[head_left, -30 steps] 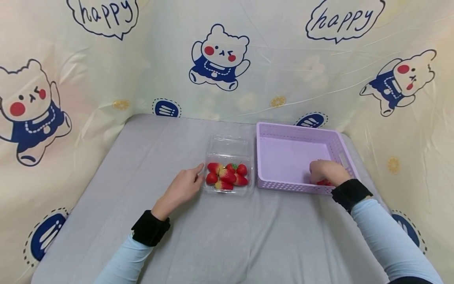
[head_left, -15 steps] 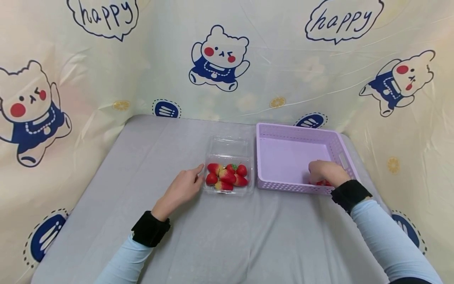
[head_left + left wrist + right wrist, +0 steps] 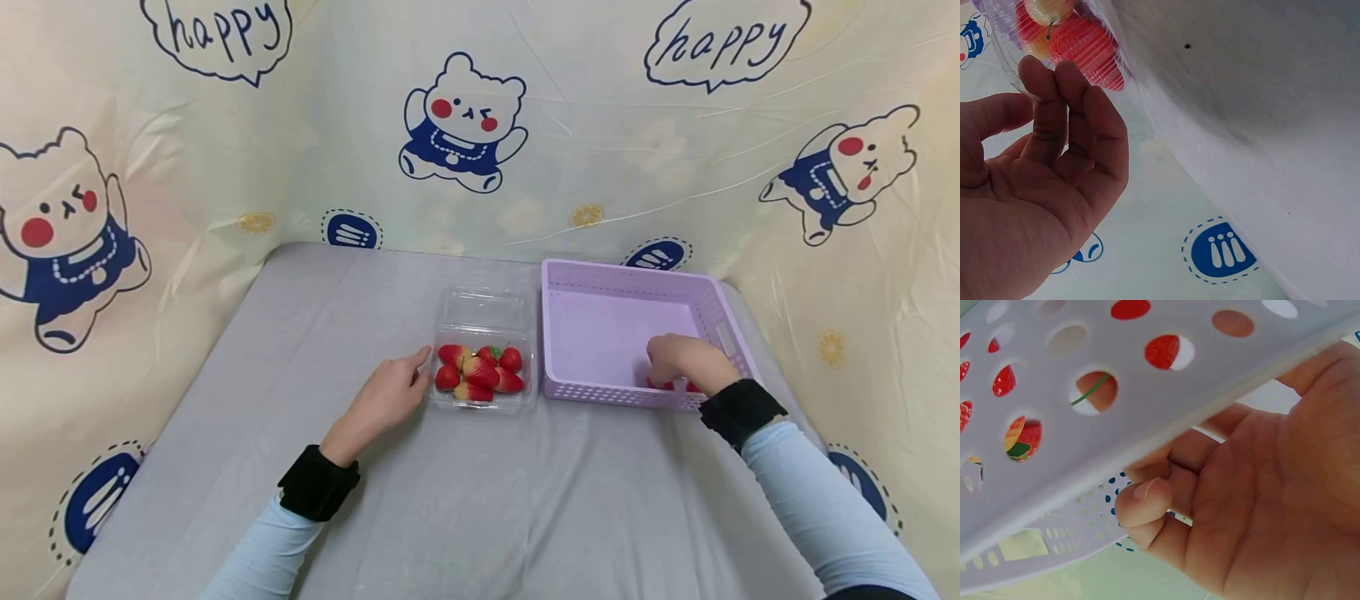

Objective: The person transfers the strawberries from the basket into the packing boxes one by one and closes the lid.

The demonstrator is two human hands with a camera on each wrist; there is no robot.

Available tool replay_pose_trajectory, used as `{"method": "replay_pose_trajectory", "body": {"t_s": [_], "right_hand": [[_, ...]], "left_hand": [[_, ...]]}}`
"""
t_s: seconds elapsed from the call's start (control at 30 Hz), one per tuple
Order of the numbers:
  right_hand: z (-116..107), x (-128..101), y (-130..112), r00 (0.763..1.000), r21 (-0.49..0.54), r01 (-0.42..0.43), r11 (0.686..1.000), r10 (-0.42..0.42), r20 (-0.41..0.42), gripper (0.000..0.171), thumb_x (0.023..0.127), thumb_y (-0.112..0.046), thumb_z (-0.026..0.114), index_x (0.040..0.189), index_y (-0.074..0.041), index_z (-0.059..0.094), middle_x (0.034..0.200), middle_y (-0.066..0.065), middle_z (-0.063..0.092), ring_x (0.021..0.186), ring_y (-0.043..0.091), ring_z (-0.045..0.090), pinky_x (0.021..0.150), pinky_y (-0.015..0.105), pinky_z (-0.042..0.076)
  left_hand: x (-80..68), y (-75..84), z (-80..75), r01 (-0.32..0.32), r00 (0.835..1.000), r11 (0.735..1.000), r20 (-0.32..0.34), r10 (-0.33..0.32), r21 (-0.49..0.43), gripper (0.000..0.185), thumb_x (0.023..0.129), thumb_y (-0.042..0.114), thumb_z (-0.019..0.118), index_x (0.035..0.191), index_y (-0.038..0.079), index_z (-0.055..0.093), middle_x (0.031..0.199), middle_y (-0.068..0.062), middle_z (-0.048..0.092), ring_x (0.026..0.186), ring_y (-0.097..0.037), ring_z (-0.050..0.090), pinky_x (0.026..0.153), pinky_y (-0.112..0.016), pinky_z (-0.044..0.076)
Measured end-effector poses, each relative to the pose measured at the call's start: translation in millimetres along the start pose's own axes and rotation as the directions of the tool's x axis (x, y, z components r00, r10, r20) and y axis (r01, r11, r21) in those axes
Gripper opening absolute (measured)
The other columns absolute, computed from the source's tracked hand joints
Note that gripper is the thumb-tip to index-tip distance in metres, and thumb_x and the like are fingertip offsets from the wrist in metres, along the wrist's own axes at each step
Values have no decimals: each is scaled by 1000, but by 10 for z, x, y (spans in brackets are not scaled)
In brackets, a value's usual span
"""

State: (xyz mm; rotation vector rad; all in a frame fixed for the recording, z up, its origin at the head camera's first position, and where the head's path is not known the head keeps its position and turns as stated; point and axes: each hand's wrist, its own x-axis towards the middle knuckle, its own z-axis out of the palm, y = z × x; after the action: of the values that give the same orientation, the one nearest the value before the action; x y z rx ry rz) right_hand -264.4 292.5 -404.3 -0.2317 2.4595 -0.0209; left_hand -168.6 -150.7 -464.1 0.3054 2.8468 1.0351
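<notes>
The strawberries (image 3: 480, 372) lie in two places — most are heaped in the clear clamshell box (image 3: 483, 367) near the middle of the surface (image 3: 465, 500), and a few red ones (image 3: 667, 385) show at the near wall of the lilac basket (image 3: 600, 287), which stands just to the right of the box.

We see our right hand (image 3: 686, 360) down inside the basket at its near right corner, right over those berries, knuckles up. In the right wrist view the fingers (image 3: 1147, 500) curl loosely behind the perforated wall, with red fruit showing through the holes; we cannot tell whether they pinch a berry or merely rest beside one, as the wall hides the tips.

Our left hand (image 3: 386, 393) rests on the surface at the left edge of the clamshell box, touching its near left side. Its fingers (image 3: 1060, 94) lie relaxed and close together against the ribbed plastic, holding nothing.

So the heap in the box lies to the left of the right hand, across the basket's left wall — and just right of the left hand, which is much the nearer of the two. The box's long axis runs away from us, its open lid lying flat on the far side. Basket and box stand side by side, close but apart, toward the far right of the surface.
</notes>
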Motion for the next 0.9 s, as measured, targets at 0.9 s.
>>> {"method": "replay_pose_trajectory", "body": {"t_s": [0.9], "right_hand": [[-6,-70,-281,926,-101,184,978,-207,-316,28,91,-15,79,112,0,67,89,10,68,80,28,62,80,45,57]], "left_hand": [[0,20,-7,18,1000,1000,7,-18,-5,55,105,11,63,154,-7,47,57,-2,43,50,-16,37,50,-27,35]]}}
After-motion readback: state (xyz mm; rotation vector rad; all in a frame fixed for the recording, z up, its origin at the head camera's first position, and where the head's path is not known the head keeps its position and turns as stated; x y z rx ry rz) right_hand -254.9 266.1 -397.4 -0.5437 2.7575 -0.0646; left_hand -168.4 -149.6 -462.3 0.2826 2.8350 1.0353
